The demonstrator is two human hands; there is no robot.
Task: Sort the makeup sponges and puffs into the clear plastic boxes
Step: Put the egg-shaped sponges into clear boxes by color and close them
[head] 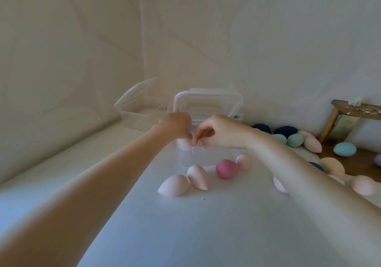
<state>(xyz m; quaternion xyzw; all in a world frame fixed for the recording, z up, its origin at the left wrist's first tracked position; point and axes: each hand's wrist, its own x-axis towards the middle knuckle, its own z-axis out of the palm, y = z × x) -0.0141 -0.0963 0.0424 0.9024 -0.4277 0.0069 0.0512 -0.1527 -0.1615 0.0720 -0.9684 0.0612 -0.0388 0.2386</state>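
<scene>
An open clear plastic box (pixel 208 155) stands mid-table, its lid (pixel 208 103) tipped up behind it. Both of my hands hover over its left end. My left hand (pixel 177 125) is curled down onto a pale pink sponge (pixel 183 143) that sits in the box. My right hand (pixel 214 131) has its fingertips pinched together at the same sponge, by the box's rim; whether they grip it is unclear. In front of the box lie two pale pink sponges (pixel 175 185) (pixel 198 177), a dark pink sponge (pixel 226 168) and a peach sponge (pixel 244 160).
A second clear box (pixel 142 115) with its lid raised stands at the back left. To the right lie several sponges: dark blue (pixel 285 131), green (pixel 295 140), light blue (pixel 344 149), peach (pixel 332 166), pink (pixel 363 184). A wooden stand (pixel 355 109) is against the right wall.
</scene>
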